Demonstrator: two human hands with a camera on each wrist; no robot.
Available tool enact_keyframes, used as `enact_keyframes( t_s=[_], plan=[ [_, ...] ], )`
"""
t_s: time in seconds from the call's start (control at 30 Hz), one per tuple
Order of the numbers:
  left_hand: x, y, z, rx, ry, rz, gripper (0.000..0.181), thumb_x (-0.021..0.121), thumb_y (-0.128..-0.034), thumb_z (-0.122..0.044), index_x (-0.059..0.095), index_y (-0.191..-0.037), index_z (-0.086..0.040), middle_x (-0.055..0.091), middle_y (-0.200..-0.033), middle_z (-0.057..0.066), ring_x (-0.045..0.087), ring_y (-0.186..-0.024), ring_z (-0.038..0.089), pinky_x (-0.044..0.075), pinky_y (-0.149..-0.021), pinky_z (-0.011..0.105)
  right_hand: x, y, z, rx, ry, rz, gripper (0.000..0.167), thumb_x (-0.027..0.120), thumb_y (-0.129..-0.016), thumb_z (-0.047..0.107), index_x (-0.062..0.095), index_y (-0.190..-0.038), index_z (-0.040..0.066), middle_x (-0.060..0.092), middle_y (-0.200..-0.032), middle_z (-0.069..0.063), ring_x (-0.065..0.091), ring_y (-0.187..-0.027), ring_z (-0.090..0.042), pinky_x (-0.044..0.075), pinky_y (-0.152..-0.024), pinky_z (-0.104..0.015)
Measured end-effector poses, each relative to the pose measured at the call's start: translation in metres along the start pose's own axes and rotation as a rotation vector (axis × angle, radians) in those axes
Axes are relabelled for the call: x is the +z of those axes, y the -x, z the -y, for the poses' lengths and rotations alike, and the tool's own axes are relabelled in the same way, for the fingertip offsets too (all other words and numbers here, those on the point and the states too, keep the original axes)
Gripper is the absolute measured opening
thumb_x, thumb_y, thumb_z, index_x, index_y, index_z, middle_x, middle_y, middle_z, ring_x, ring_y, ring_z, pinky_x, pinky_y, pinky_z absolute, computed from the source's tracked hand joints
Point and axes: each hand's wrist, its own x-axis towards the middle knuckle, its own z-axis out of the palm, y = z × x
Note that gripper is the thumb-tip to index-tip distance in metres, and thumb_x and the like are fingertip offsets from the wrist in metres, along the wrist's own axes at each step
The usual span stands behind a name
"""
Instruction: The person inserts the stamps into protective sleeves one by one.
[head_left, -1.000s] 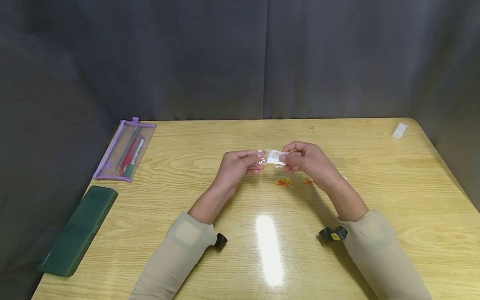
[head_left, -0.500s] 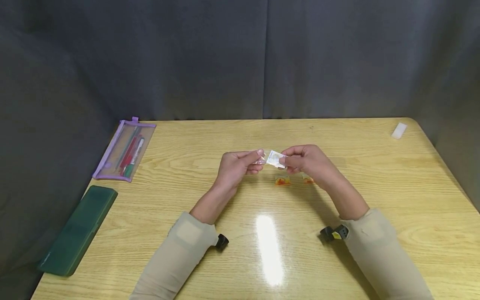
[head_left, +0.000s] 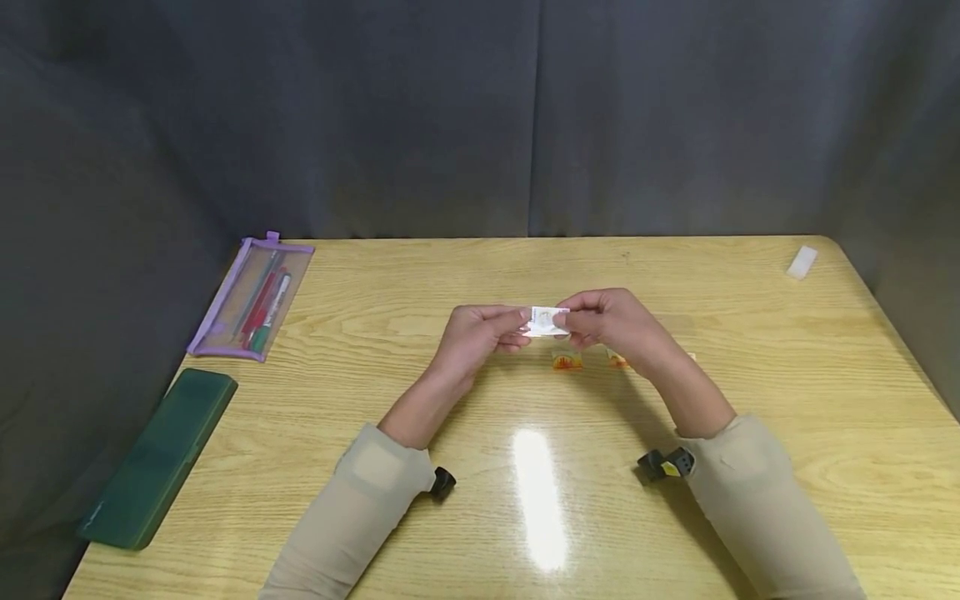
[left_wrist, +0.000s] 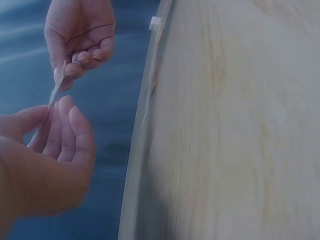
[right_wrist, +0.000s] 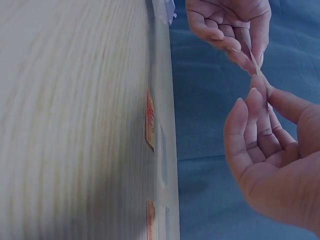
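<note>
Between the two hands, above the table, is a small thin white printed slip (head_left: 545,321). My left hand (head_left: 468,337) pinches its left end between thumb and fingers. The right hand (head_left: 615,321) pinches the opposite end the same way. Edge-on, the slip (left_wrist: 56,91) shows as a narrow flat strip in the left wrist view. A shiny clear bit of plastic appears by the left fingertips, mostly hidden. Below the hands lie a small yellow-and-red packet (head_left: 567,360) and a similar packet (head_left: 617,359), partly covered by the right hand.
A purple-edged mesh pouch (head_left: 251,300) with pens lies at the table's far left. Nearer on that side is a dark green case (head_left: 159,458). A small white block (head_left: 802,262) sits at the far right corner. Dark curtains (head_left: 375,125) surround the wooden table (head_left: 360,333).
A second ago the left hand held clear plastic beside the slip. The slip tilted in the right hand, then levelled and moved slightly left, and the left fingers now pinch its end.
</note>
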Motion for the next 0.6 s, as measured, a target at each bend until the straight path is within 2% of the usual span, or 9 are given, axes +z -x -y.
enact_keyframes(
  t_s=[0.27,0.43,0.6],
  plan=[
    [-0.0002,0.0007,-0.0003,-0.044,0.039,0.015,0.026,0.068,-0.0977,-0.014,0.073,-0.119,0.0,0.076,-0.106,0.022,0.074,-0.07,0.009,0.064,-0.072,0.026,0.0003,0.0005,-0.0014,0.0,-0.039,-0.051,0.031,0.065,-0.1,0.023,0.067,-0.119,-0.002,0.072,-0.099,-0.01,0.07,-0.084,-0.025,0.063,-0.085,-0.041],
    [-0.0003,-0.0005,-0.0001,-0.054,0.074,0.005,0.027,0.068,-0.0983,-0.017,0.073,-0.12,-0.002,0.078,-0.102,0.018,0.075,-0.072,0.01,0.064,-0.071,0.025,-0.0019,0.0028,-0.0006,-0.016,-0.066,-0.099,0.031,0.062,-0.102,0.021,0.065,-0.121,-0.004,0.07,-0.096,-0.001,0.071,-0.086,-0.021,0.064,-0.085,-0.037],
    [0.0005,-0.0023,0.0014,-0.06,0.087,0.016,0.031,0.07,-0.0974,-0.018,0.071,-0.123,0.0,0.078,-0.099,0.018,0.076,-0.073,0.011,0.064,-0.071,0.025,-0.0005,0.0021,-0.0004,-0.012,-0.073,-0.095,0.029,0.062,-0.102,0.02,0.065,-0.119,-0.003,0.07,-0.093,0.001,0.071,-0.088,-0.023,0.063,-0.087,-0.038]
  ],
)
